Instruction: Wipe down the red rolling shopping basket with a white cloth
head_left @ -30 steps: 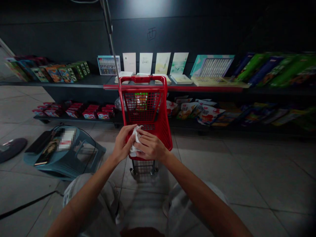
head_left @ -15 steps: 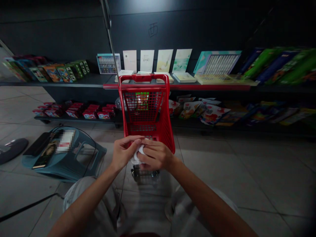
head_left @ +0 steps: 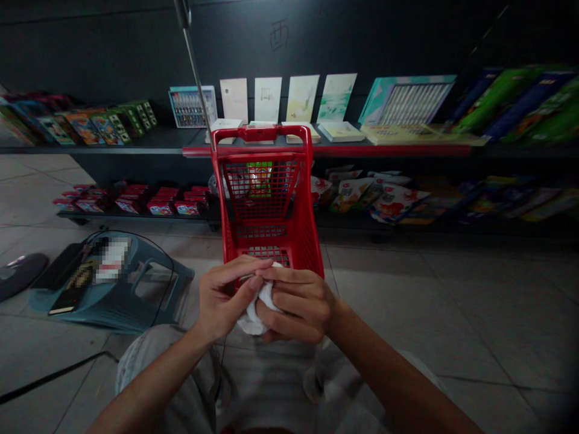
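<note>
My left hand (head_left: 224, 296) and my right hand (head_left: 301, 304) meet in front of me, both closed on a crumpled white tissue (head_left: 259, 310). My right fingers wrap round the wad; my left thumb and fingers pinch its left side. Just beyond my hands stands a small red shopping cart (head_left: 266, 199) with a mesh basket. A green package (head_left: 259, 178) shows through the mesh. My knees in light trousers are below my hands.
A teal plastic stool (head_left: 136, 289) carrying a dark phone-like object stands on the tiled floor at left, with a black cable beside it. Low dark shelves (head_left: 149, 141) hold boxes, cards, books and packets along the back wall. A metal pole (head_left: 194, 66) rises behind the cart.
My hands with the tissue have drawn back from the cart toward my lap. The tissue is more bunched inside my right hand. The view has tilted slightly.
</note>
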The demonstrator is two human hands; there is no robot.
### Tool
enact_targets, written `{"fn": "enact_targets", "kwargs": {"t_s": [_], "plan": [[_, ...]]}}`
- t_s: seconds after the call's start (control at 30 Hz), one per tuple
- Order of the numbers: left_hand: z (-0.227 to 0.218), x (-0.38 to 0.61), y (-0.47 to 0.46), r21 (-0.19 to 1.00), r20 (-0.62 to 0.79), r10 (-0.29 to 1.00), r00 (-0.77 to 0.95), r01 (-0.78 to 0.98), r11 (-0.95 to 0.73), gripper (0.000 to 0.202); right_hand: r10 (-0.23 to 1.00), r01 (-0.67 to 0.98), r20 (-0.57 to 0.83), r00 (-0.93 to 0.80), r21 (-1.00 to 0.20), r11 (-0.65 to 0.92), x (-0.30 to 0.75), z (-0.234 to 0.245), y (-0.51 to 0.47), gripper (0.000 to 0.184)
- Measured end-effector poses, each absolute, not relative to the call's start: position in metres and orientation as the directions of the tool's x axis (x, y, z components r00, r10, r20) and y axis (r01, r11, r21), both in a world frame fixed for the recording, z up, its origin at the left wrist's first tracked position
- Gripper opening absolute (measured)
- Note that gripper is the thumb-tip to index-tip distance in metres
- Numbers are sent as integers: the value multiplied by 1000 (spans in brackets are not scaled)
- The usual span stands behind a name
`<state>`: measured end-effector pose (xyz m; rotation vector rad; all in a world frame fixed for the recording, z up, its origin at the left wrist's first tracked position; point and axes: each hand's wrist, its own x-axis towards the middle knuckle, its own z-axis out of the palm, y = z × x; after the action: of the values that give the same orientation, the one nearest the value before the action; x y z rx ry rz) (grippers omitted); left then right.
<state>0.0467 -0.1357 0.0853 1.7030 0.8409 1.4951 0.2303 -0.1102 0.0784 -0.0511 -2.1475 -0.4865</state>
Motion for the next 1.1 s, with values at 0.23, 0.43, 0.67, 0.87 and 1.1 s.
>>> {"fn": "enact_targets", "kwargs": {"t_s": [0.23,0.43,0.67,0.87,1.1], "plan": [[86,48,-136,826,558,819,131,12,-564,23,-130,229,802,-583,315,921,231,81,-111,37],[74,43,-125,847,505,858,92,138,-513,23,-29,306,796,-605,266,914,228,69,-106,31],[46,36,-88,899,349,930,119,237,-368,28,198,378,704,-683,108,919,223,49,-91,13],[24,27,-71,805,382,901,206,404,-434,18,270,367,646,-714,16,930,224,35,-83,10],[20,19,-67,654,345,854,390,553,-517,17,402,344,630,-664,-220,913,223,23,-83,6]]}}
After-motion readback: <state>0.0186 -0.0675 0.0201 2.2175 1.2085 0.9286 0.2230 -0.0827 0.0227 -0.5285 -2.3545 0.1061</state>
